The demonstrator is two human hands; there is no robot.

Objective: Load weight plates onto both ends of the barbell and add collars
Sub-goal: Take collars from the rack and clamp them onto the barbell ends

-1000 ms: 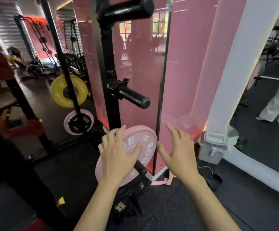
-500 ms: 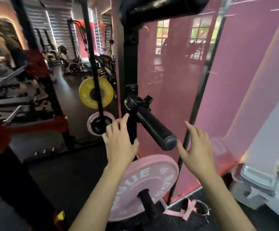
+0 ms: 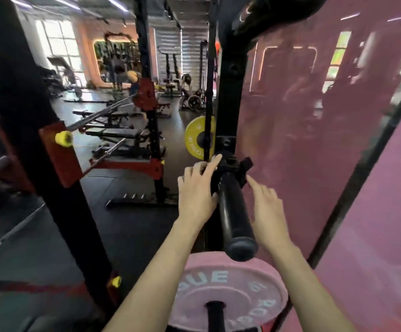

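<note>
A black collar point(image 3: 233, 167) sits clamped at the base of a black storage peg point(image 3: 234, 216), right where the peg meets the black rack upright point(image 3: 230, 97). The peg juts out toward the camera, bare along its whole length. The left hand point(image 3: 197, 195) is up against the collar's left side, index finger stretched to its top edge and the other fingers lying loosely along it, so that grip reads as open and touching rather than clenched. The right hand point(image 3: 267, 213) floats just right of the peg, fingers straight and spread, its fingertip near the collar's lever tab but apart from it; that grip is open and holds nothing. Directly below the peg's tip, a pink weight plate point(image 3: 230, 291) hangs on a lower peg with white lettering facing up. Further back, left of the upright, a yellow plate point(image 3: 196, 137) is stored. A pink mirrored wall point(image 3: 326, 116) fills the right side, and a red-and-black rack point(image 3: 149, 97) with barbells point(image 3: 99, 113) stands off to the left.
</note>
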